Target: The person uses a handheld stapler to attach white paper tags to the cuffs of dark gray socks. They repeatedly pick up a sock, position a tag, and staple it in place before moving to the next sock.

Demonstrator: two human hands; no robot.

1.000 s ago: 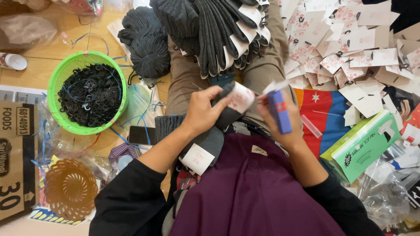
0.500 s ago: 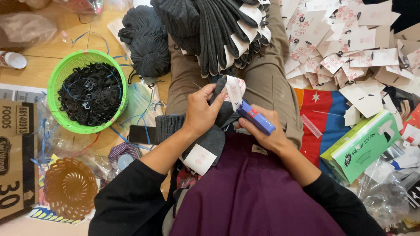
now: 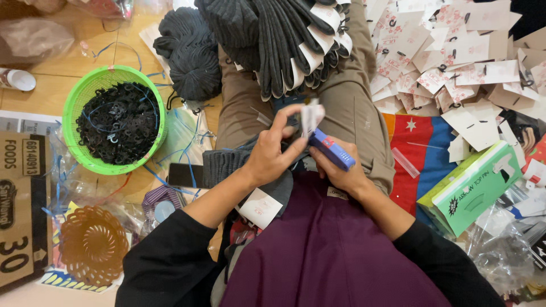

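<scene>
Fingers of the left hand (image 3: 273,156) pinch a small white paper tag (image 3: 311,116) above the lap, over a dark grey knitted sock (image 3: 227,165). The right hand (image 3: 341,173) is clamped around a blue plastic tagging gun (image 3: 331,150), its tip at the tag. A round green plastic basket of black hooks (image 3: 77,108) sits on the floor to the left.

Sock pile (image 3: 278,40) and green basket (image 3: 77,108) close ahead.
</scene>
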